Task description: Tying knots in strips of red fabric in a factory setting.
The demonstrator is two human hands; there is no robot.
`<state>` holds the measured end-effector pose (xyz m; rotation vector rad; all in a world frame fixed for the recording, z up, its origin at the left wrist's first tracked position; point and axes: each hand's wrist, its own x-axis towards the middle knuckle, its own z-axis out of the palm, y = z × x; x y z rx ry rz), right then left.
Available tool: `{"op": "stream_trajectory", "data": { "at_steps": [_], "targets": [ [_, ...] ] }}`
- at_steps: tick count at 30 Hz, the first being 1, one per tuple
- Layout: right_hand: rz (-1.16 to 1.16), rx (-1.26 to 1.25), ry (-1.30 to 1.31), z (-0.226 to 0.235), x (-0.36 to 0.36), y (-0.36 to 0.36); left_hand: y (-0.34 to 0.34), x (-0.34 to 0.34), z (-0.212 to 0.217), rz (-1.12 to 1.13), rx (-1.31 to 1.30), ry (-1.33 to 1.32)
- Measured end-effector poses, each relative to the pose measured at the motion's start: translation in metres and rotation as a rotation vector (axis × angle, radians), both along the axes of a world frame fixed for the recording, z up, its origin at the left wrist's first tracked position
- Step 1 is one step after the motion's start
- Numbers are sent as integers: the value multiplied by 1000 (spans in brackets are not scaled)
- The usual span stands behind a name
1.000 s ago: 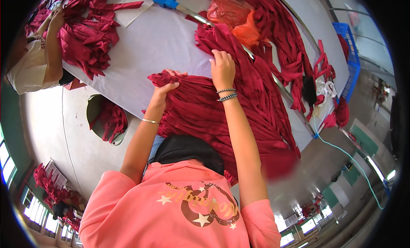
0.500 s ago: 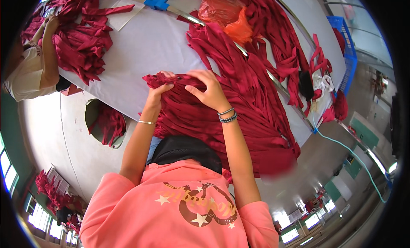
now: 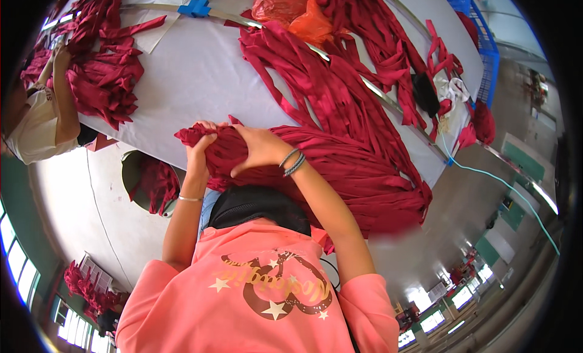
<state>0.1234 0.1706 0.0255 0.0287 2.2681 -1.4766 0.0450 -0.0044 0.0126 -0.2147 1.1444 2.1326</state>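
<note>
A thick bundle of dark red fabric strips (image 3: pixel 340 152) stretches along the near edge of the table, its left end gathered into a narrow bunch. My left hand (image 3: pixel 203 143) is closed round that end, and short tips of cloth stick out past its fingers. Just to the right, my right hand (image 3: pixel 261 147) clasps the bundle from above, its thumb on the near side and its fingers on the far side, partly hidden by the cloth. The bundle's folded right end lies by the table's corner.
More red strips (image 3: pixel 322 73) cross a metal rail beside an orange plastic bag (image 3: pixel 310 22). A blue crate (image 3: pixel 486 61) stands at the far right. At the left, a co-worker (image 3: pixel 45 119) handles a red heap (image 3: pixel 106 85); a round bin (image 3: pixel 136 183) sits below the white table (image 3: pixel 182 61).
Both hands and the gathered end have shifted left and nearer to me. My right hand, earlier spread loosely over the strips, now spans the bundle close beside my left.
</note>
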Motion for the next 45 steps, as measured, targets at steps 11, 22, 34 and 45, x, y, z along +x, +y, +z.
{"op": "stream_trajectory", "data": {
  "at_steps": [11,22,34,45],
  "targets": [
    [-9,689,243,-42,10,97,-8,-5,-1,77,-26,-120],
    [-346,1171,323,-46,-15,94,-47,21,3,58,-365,-201],
    [-427,607,228,-65,-50,101,-33,1,-70,27,-796,213],
    [-277,784,182,-22,-56,46,-36,-1,-55,-201,-1252,567]
  ]
}}
